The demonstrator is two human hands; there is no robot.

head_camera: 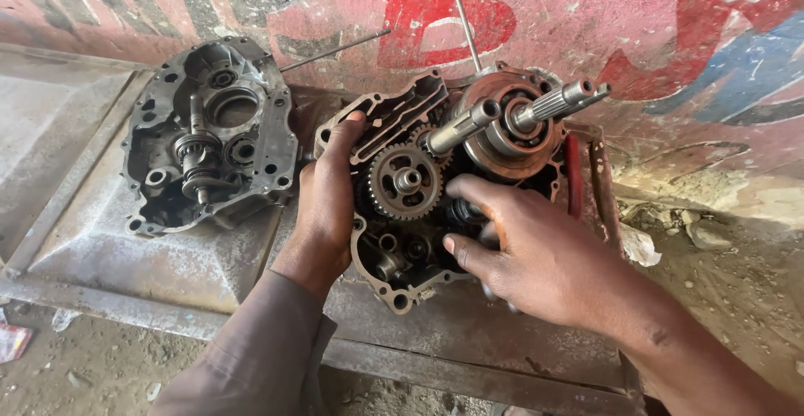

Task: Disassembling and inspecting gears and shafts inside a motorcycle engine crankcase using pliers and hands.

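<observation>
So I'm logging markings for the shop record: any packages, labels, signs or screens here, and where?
Painted wall sign: behind the engine case, big red shapes on pale plaster, blue strokes at right, worn.
Scrap of wrapper: ground at far left, flat, red and white.
No screens.

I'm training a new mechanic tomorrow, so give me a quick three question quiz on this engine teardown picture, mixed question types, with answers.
1. True or false: the left hand holds the edge of the crankcase half with the gears.
2. Which part sits just left of the right hand's thumb? A) round toothed gear B) red hose C) loose bolt
3. Where does the second crankcase half lie compared with the one being handled?

Key
1. True: its fingers curl over the left rim.
2. A.
3. To the left, apart from it, on the same dented metal tray, untouched by either hand.
</observation>
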